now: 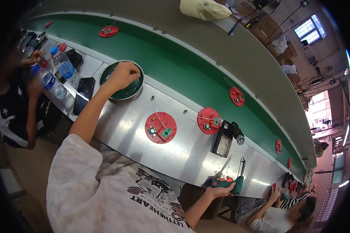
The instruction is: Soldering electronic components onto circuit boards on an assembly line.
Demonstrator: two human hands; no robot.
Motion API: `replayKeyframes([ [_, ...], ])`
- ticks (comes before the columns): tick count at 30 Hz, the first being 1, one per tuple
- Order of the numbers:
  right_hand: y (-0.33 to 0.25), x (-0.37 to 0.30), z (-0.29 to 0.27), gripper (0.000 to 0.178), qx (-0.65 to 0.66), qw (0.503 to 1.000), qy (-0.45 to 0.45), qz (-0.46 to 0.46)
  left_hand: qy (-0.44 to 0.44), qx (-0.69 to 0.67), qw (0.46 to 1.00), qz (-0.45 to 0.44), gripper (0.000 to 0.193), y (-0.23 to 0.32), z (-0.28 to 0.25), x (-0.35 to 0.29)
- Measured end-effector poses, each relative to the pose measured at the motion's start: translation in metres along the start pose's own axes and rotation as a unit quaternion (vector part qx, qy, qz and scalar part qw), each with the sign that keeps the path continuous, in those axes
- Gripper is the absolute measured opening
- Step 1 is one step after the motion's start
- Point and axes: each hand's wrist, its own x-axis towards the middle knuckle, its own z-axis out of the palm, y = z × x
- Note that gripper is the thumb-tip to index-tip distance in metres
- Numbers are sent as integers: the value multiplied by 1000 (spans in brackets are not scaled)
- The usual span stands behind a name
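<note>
My left hand is over a round metal bowl at the left, its fingers curled together. Whatever they may pinch is too small to make out; the bowl's inside looks dark green. At the lower right, my right hand is wrapped round the handle of a green soldering gun, its thin metal tip pointing up and away. Between my hands, a red disc with a small green circuit board and pale wires lies on the metal table. A second such red disc lies farther right.
A black tray with a stand sits beyond the soldering gun. Several red discs, including one, lie along the green belt. Two bottles and a black phone lie left, near a co-worker. Another person works at the right.
</note>
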Motion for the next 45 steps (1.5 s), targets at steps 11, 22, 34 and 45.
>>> replayKeyframes([
  [11, 7, -79, -7, 42, -31, 977, -177, -115, -16, -147, 958, 244, 14, 84, 46, -59],
  [22, -5, -163, 8, 41, -155, 851, -501, 1, -53, -156, 952, 257, 10, 72, 103, -111],
  [34, 2, -178, 16, 36, -180, 846, -503, -3, -2, -116, 952, 282, 9, 66, 112, -119],
  [45, 2, -180, 19, 27, -182, 867, -460, 57, 8, -110, 952, 285, 9, 66, 114, -119],
])
